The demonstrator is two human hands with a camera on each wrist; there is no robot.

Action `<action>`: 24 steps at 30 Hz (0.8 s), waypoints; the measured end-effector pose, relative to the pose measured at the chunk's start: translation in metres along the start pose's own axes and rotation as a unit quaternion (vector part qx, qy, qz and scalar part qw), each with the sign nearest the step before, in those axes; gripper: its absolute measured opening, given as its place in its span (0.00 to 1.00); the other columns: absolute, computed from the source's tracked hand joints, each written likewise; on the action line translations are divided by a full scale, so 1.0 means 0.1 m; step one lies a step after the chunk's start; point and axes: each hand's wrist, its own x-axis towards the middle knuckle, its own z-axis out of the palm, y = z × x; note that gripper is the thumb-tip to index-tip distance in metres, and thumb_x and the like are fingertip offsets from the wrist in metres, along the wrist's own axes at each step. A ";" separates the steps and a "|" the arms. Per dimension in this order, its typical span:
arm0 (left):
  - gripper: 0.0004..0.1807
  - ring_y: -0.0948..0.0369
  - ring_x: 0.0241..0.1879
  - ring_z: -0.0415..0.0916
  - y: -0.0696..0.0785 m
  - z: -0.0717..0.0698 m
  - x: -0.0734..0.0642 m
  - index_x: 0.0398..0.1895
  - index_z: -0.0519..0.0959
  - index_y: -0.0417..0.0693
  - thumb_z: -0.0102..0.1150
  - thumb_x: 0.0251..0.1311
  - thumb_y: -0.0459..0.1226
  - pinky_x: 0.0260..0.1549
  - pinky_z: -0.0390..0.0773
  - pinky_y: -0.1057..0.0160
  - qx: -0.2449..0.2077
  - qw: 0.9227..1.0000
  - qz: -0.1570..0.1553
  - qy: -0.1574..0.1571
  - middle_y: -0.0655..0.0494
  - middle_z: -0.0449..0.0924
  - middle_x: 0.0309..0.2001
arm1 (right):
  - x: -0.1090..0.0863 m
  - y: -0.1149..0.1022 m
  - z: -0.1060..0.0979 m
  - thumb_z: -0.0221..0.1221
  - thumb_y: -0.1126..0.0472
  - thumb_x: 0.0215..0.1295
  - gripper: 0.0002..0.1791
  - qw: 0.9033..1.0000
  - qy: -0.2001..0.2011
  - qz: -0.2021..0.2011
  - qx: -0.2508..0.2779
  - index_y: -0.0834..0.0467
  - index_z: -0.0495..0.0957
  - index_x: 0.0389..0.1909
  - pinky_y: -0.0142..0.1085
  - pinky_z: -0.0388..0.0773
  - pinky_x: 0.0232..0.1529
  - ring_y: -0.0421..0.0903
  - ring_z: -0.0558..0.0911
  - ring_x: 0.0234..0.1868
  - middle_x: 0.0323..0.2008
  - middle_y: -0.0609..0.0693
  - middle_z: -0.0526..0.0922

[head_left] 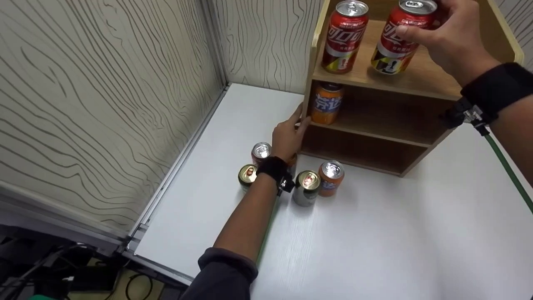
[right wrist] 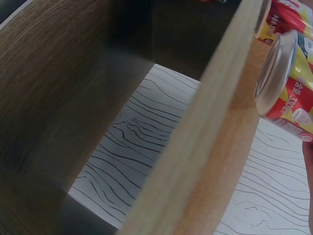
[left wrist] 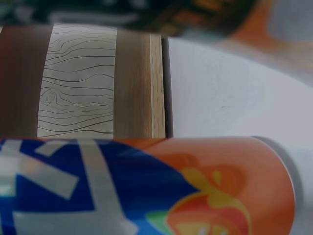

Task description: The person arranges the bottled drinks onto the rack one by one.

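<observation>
My right hand (head_left: 454, 37) grips a red cola can (head_left: 402, 39) with thumb and fingers around its upper part. That can is slightly tilted over the top board of the wooden shelf (head_left: 416, 89), its silver base visible in the right wrist view. A second red cola can (head_left: 346, 39) stands upright to its left on the same board. My left hand (head_left: 287, 137) rests against the shelf's left side, fingers extended, the tips near the front edge. Just inside, an orange soda can (head_left: 327, 104) stands on the middle level.
Around my left wrist stand several cans on the white table (head_left: 374, 241): a green-and-silver can (head_left: 307, 189), an orange can (head_left: 331, 179), another green can (head_left: 247, 175) and a dark-sided can (head_left: 261, 152). Patterned wall panels (head_left: 104, 104) border the table's left and back.
</observation>
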 end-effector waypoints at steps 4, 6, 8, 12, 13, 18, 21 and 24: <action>0.32 0.58 0.47 0.91 0.01 0.00 0.00 0.81 0.65 0.64 0.51 0.78 0.58 0.46 0.89 0.59 -0.006 1.000 -0.008 -0.005 0.50 0.88 0.60 | -0.01 0.04 0.01 0.72 0.61 0.65 0.32 1.000 -0.001 0.018 -0.009 0.53 0.75 0.70 0.32 0.74 0.72 0.37 0.78 0.64 0.58 0.35 0.79; 0.32 0.59 0.48 0.91 0.02 -0.01 0.00 0.81 0.65 0.64 0.51 0.78 0.58 0.46 0.89 0.59 -0.007 1.000 -0.012 -0.006 0.51 0.87 0.61 | -0.02 0.05 0.02 0.72 0.61 0.65 0.32 1.000 0.000 0.023 -0.010 0.54 0.75 0.69 0.32 0.74 0.71 0.36 0.78 0.62 0.57 0.35 0.78; 0.32 0.59 0.48 0.91 0.02 -0.01 0.00 0.80 0.65 0.64 0.51 0.78 0.57 0.46 0.89 0.58 -0.009 1.000 -0.015 -0.005 0.50 0.87 0.60 | -0.02 0.06 0.02 0.72 0.61 0.65 0.31 1.000 0.001 0.027 -0.009 0.54 0.75 0.69 0.31 0.75 0.71 0.35 0.77 0.61 0.56 0.35 0.78; 0.31 0.59 0.47 0.91 0.02 -0.01 0.01 0.80 0.66 0.64 0.52 0.78 0.57 0.45 0.89 0.58 -0.008 1.000 -0.016 -0.005 0.50 0.88 0.59 | -0.03 0.08 0.04 0.72 0.61 0.65 0.31 0.999 0.001 0.033 -0.006 0.55 0.75 0.69 0.31 0.75 0.71 0.36 0.78 0.61 0.56 0.35 0.78; 0.31 0.58 0.47 0.91 0.02 -0.01 0.01 0.80 0.66 0.64 0.52 0.78 0.57 0.45 0.89 0.59 -0.008 1.000 -0.015 -0.005 0.50 0.89 0.58 | -0.03 0.09 0.04 0.72 0.61 0.65 0.31 0.999 0.001 0.034 -0.004 0.55 0.75 0.69 0.30 0.76 0.70 0.36 0.78 0.61 0.56 0.35 0.78; 0.31 0.58 0.46 0.92 0.03 -0.02 -0.01 0.80 0.67 0.65 0.52 0.78 0.57 0.45 0.89 0.59 -0.013 1.000 -0.015 -0.004 0.52 0.90 0.55 | -0.04 0.10 0.05 0.72 0.62 0.65 0.30 0.999 0.007 0.034 0.002 0.54 0.76 0.68 0.28 0.77 0.67 0.36 0.78 0.60 0.55 0.36 0.78; 0.31 0.59 0.46 0.92 0.03 -0.02 -0.01 0.80 0.67 0.66 0.52 0.78 0.57 0.45 0.89 0.60 -0.013 1.000 -0.017 -0.003 0.52 0.90 0.55 | -0.03 0.11 0.06 0.71 0.63 0.65 0.30 0.999 0.008 0.034 0.010 0.55 0.76 0.67 0.28 0.77 0.67 0.36 0.78 0.60 0.55 0.37 0.79; 0.31 0.59 0.46 0.92 0.04 -0.03 0.00 0.80 0.67 0.65 0.52 0.77 0.58 0.45 0.89 0.59 -0.007 1.000 -0.014 -0.001 0.51 0.90 0.56 | -0.02 0.11 0.07 0.71 0.65 0.64 0.30 0.999 0.014 0.031 0.025 0.56 0.76 0.67 0.28 0.77 0.66 0.38 0.79 0.61 0.56 0.39 0.79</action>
